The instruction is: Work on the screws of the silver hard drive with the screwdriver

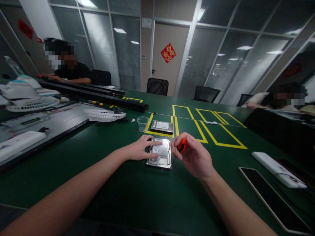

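A silver hard drive [161, 152] lies flat on the green table in front of me. My left hand [142, 148] rests on its left side, fingers spread over the top cover and label. In my right hand [193, 155] is a screwdriver [182, 145] with an orange and black handle, held just beyond the drive's right edge. Its shaft and tip are mostly hidden or too small to make out. Behind, a second hard drive [161, 127] sits within a yellow taped rectangle, beside a clear plastic cup [143, 124].
Yellow tape rectangles [227, 145] mark the table's right half. To the right lie a phone-like dark slab [272, 200] and a white power strip [278, 168]. Fan parts [104, 114], a metal panel [61, 119] and long black bars [118, 101] fill the left. Two people sit farther off.
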`<state>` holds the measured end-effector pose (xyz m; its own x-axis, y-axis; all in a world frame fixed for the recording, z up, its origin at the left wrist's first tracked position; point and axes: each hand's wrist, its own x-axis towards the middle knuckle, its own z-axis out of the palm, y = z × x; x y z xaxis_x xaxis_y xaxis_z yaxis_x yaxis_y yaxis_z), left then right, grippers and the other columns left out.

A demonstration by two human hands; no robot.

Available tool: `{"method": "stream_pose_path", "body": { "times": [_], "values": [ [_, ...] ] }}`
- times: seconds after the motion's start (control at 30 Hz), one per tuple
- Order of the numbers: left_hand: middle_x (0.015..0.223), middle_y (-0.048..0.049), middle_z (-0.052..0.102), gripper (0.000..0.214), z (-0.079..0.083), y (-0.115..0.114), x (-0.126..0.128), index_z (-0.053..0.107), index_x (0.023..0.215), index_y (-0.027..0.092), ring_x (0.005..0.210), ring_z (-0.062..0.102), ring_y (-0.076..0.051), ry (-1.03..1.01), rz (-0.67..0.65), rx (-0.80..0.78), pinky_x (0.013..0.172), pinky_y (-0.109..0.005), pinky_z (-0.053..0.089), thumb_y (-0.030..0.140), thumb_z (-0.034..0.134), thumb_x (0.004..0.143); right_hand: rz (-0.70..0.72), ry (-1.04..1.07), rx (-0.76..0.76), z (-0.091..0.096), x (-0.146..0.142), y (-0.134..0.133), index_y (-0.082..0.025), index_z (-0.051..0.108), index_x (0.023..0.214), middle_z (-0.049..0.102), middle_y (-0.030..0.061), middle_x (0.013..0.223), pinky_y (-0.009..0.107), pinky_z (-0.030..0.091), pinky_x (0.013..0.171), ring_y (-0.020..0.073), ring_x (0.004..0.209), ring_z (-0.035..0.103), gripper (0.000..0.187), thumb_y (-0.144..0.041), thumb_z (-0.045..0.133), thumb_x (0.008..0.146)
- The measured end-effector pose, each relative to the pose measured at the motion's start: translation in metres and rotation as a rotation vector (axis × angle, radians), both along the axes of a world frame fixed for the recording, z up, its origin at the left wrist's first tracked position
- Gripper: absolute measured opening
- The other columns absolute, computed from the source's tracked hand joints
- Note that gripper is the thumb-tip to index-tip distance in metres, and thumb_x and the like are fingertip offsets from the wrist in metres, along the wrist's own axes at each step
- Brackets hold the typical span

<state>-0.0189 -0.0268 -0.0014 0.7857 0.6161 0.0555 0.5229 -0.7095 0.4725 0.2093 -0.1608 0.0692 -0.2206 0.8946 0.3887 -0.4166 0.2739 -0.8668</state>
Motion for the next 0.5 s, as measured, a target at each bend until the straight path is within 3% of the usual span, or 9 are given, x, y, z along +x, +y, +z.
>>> {"method": "stream_pose_path", "body": {
  "times": [0.5],
  "values": [
    [0.161,-0.0056,0.033,0.069,0.0016,-0.0002,0.0001,0.043,0.154,0.050,0.149,0.031,-0.041,0.012,0.001,-0.008,0.118,-0.060,0.032,0.073,0.061,0.091,-0.012,0.015,0.019,-0.0016,0.0005,0.0015,-0.020,0.069,0.089,0.063,0.0038,0.074,0.032,0.033,0.060,0.0153,0.058,0.044,0.031,-0.037,0.047,0.103]
  ]
}}
